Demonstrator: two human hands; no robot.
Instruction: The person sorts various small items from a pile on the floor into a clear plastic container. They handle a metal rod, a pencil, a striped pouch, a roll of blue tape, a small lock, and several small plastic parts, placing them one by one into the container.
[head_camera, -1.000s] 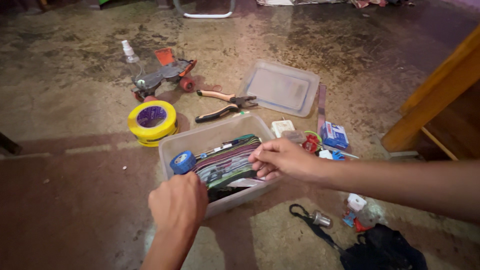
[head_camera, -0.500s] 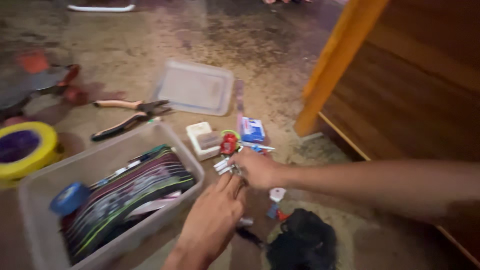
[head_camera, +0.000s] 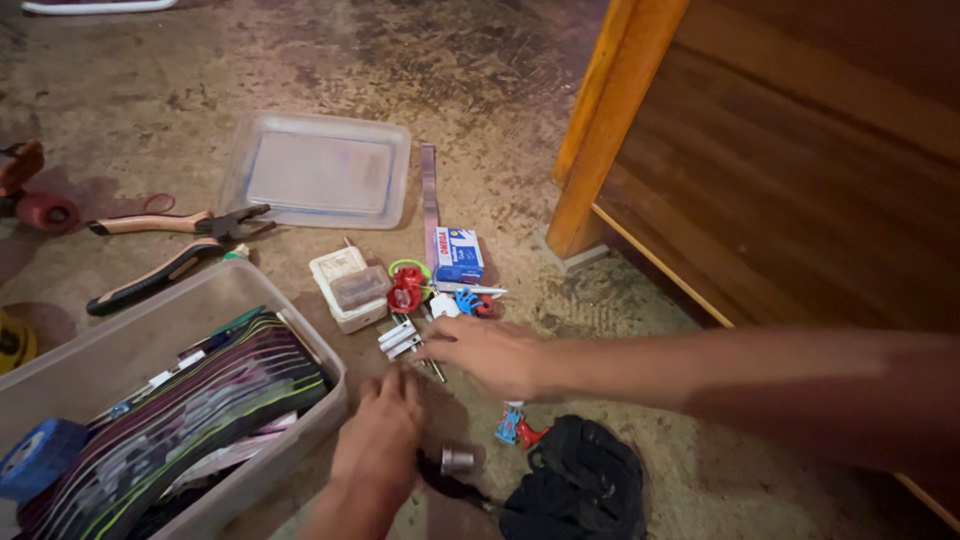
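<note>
My right hand (head_camera: 487, 355) lies palm down on the floor, fingertips at a few small white pieces (head_camera: 398, 337) with a thin metal pin beside them. My left hand (head_camera: 382, 430) rests fingers-down on the floor just below, next to a small metal cylinder (head_camera: 458, 460) on a black strap. Neither hand visibly holds anything. A clear plastic box (head_camera: 318, 345) at lower left holds a striped pouch (head_camera: 200, 400) and a blue tape roll (head_camera: 38, 458).
On the floor beyond the hands lie a white block (head_camera: 343, 287), a red piece (head_camera: 407, 290), a small blue carton (head_camera: 458, 255), a clear lid (head_camera: 320, 168) and pliers (head_camera: 165, 245). A black bag (head_camera: 582, 490) sits below; wooden furniture (head_camera: 600, 130) stands right.
The view has swung right. My right hand left the pouch in the box and reached the small items on the floor. My left hand left the box edge and followed it.
</note>
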